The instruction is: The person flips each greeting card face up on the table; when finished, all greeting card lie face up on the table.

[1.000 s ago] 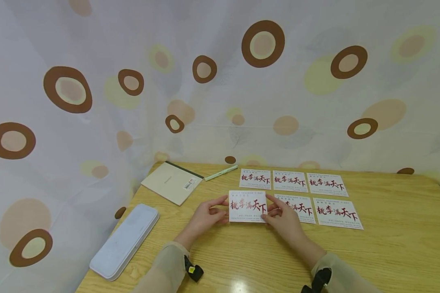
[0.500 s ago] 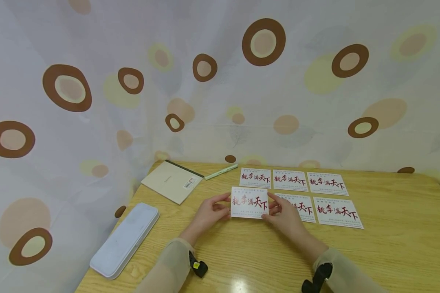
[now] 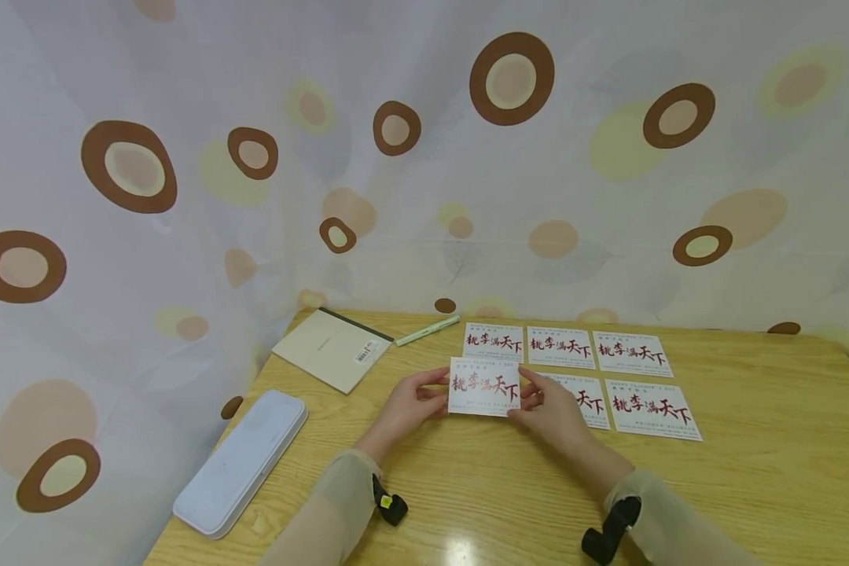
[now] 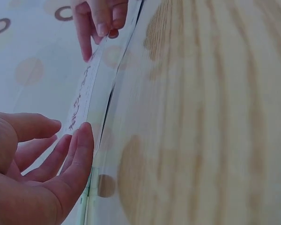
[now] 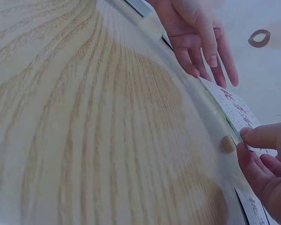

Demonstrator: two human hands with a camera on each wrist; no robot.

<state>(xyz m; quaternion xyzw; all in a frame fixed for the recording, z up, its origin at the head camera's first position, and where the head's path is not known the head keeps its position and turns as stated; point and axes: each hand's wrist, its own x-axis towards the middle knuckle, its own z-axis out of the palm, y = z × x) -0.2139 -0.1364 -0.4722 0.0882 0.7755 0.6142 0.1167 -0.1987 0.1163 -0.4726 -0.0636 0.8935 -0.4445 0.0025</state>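
Observation:
A white card (image 3: pixel 484 386) with red brush-style characters is held up over the table, its face toward the head camera. My right hand (image 3: pixel 554 408) pinches its lower right corner, thumb in front and fingers behind, as the right wrist view shows with the thumb (image 5: pixel 262 136). At the left edge is my left hand (image 3: pixel 412 405); its loosely bent fingers (image 4: pixel 79 157) reach the card's edge, with the thumb apart from them. Five-character-free detail aside, matching cards (image 3: pixel 560 347) lie in two rows behind and right, one partly hidden by the right hand.
A cream notebook (image 3: pixel 332 350) with a barcode label lies at the back left, a pale green pen (image 3: pixel 428 330) beside it. A light blue pencil case (image 3: pixel 240 464) lies along the table's left edge. A patterned curtain (image 3: pixel 424 196) stands behind the wooden table (image 3: pixel 481 495).
Both hands have moved the card slightly away from the body and to the right. The cards on the table have stayed in place.

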